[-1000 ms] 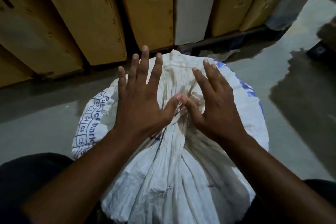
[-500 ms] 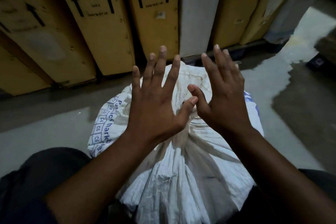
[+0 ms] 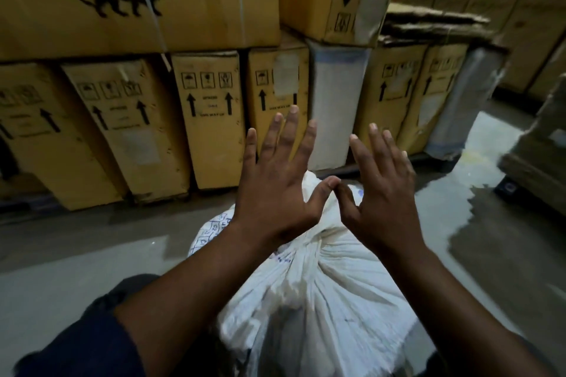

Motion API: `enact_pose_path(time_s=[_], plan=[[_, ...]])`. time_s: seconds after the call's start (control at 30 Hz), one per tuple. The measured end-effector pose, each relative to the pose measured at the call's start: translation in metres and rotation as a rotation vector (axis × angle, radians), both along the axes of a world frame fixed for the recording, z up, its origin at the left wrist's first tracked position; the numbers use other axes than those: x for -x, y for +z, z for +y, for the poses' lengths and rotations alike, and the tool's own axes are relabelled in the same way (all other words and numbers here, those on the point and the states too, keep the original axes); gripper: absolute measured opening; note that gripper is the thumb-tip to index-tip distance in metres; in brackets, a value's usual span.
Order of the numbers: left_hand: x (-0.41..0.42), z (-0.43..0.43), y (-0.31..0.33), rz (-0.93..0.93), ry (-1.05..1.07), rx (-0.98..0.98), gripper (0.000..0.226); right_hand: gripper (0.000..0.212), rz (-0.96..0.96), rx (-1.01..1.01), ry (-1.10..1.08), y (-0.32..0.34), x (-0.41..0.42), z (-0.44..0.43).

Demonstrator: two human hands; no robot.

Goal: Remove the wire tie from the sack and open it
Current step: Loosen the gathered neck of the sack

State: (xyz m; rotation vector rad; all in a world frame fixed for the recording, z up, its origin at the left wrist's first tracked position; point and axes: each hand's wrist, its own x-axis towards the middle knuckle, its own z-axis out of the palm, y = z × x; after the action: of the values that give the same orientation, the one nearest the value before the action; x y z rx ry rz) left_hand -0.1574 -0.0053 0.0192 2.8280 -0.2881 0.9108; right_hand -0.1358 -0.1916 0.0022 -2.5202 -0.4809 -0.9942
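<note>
Hovering above sack (image 3: pixel 321 278), both grips spread empty

We see stacked yellow cardboard boxes (image 3: pixel 211 119) | one white wrapped box (image 3: pixel 333 104) among them | grey glossy floor (image 3: pixel 61 278) | dim light

both hands (image 3: pixel 324 190) spread, empty, thumbs touching above sack (image 3: pixel 324 281).

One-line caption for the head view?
Both open hands, left hand and right hand, raised above the gathered white sack, thumbs touching, before cardboard boxes.
</note>
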Motion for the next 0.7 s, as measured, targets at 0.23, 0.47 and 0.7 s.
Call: enact_pose_path(time_s=[0.23,0.47,0.7], plan=[[0.003,0.0,-0.007,0.007,-0.005,-0.014,0.088,0.069,0.009,0.024,-0.005,-0.001,0.004,-0.007],[-0.021,0.021,-0.091,0.197,0.025,0.022,0.085,0.069,0.361,-0.092,0.081,-0.079,-0.023,-0.006],[-0.031,0.029,-0.194,0.643,-0.149,-0.02,0.1,0.081,0.827,-0.491,0.07,-0.144,-0.072,0.01]])
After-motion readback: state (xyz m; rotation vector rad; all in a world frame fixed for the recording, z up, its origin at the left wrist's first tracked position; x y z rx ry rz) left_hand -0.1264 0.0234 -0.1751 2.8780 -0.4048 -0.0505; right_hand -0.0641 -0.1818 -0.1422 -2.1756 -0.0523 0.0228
